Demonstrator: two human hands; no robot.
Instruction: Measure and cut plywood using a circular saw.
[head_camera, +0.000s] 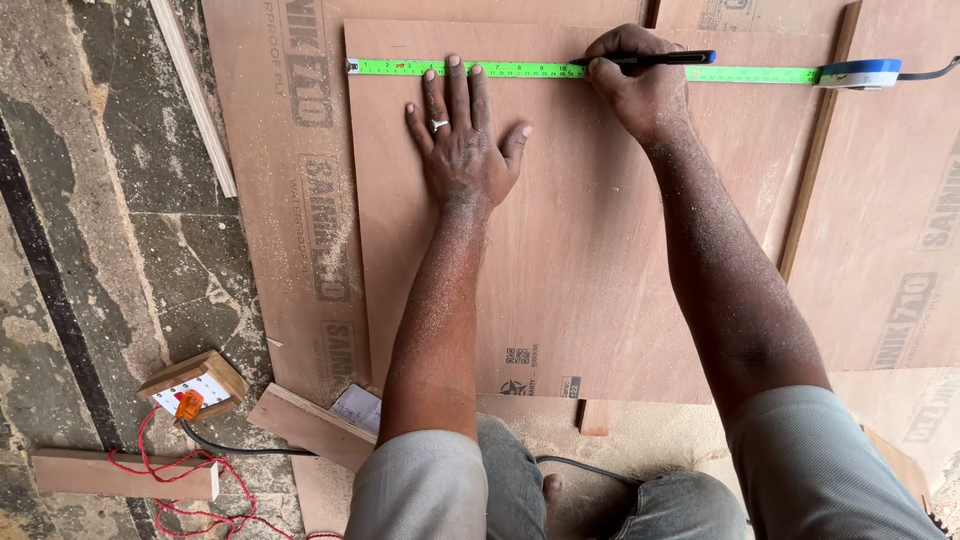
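A reddish-brown plywood panel (590, 250) lies flat on larger plywood sheets. A green measuring tape (500, 69) stretches across its far edge, ending at a blue and white tape case (860, 72) on the right. My left hand (462, 140), with a ring on one finger, is spread flat on the panel, its fingertips pressing the tape. My right hand (635, 85) grips a dark pen (665, 58) with its tip against the tape near the middle.
Stone floor lies at the left with a thin wooden strip (195, 95). A small wooden switch box (195, 385) with red wire (190, 480) sits near my knees, beside wood offcuts (310, 425) and a black cable (235, 448). Sawdust covers the floor.
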